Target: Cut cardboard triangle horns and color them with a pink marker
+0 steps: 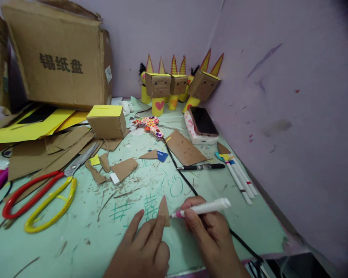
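Note:
My left hand (145, 247) presses a small pointed cardboard triangle (164, 210) flat on the pale green table (75, 239), fingers spread on and beside it. My right hand (210, 235) grips a white marker with a pink tip (203, 208); the tip touches the triangle's right edge. A black cable (185, 179) runs under my right hand toward the table's near edge.
Large red and yellow scissors (40, 195) lie at left among cardboard scraps (123, 168). A black pen (201, 166) and several markers (239, 173) lie at right, near a phone (203, 121). Cardboard figures (176, 87) stand at the back wall; a big cardboard box (60, 58) stands back left.

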A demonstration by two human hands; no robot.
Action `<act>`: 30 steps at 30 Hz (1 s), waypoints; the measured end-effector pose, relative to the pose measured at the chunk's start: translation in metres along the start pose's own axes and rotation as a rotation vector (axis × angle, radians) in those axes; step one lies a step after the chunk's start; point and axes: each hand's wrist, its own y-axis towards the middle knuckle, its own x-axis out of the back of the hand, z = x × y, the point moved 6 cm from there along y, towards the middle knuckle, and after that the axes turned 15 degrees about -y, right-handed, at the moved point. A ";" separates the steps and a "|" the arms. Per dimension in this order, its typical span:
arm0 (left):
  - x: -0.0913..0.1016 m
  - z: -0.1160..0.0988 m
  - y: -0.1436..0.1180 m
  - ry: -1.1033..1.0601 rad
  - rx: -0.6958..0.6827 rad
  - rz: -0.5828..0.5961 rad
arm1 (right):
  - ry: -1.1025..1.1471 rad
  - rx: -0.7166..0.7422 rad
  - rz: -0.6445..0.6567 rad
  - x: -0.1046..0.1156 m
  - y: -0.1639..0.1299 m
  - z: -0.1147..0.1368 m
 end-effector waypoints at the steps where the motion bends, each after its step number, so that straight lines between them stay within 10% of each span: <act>1: 0.000 0.000 0.000 0.004 0.001 0.016 | 0.007 0.004 0.006 0.000 0.001 0.001; 30: 0.000 0.001 -0.001 0.027 0.006 0.037 | 0.005 0.011 0.025 -0.001 -0.011 -0.008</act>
